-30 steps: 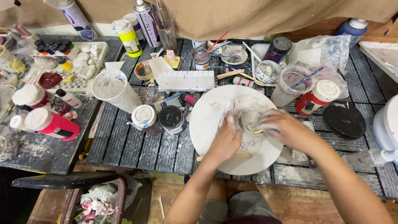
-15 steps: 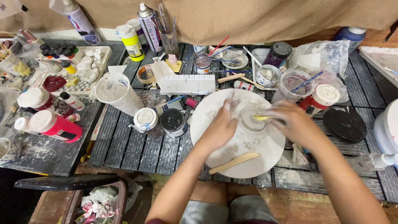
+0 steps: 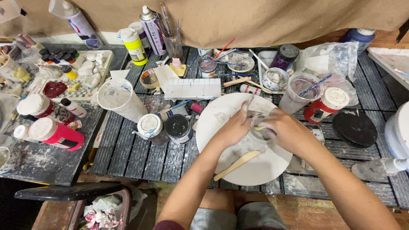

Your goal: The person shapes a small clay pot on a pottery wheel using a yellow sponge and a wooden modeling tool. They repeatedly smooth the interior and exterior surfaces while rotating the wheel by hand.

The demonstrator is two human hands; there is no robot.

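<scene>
1. Currently the left hand cups a small pale clay piece on the round white board, fingers curled around it.
2. The right hand pinches a small yellowish tool against the piece.
3. Judgement: shaping step under way; the next move calls for steady support and light pressure.
4. A wooden stick lies unused just below the hands.

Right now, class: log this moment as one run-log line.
left hand: steadies small clay piece | right hand: presses yellowish tool tip to it | support: white round board | nearby: wooden stick, open dark jar
</scene>
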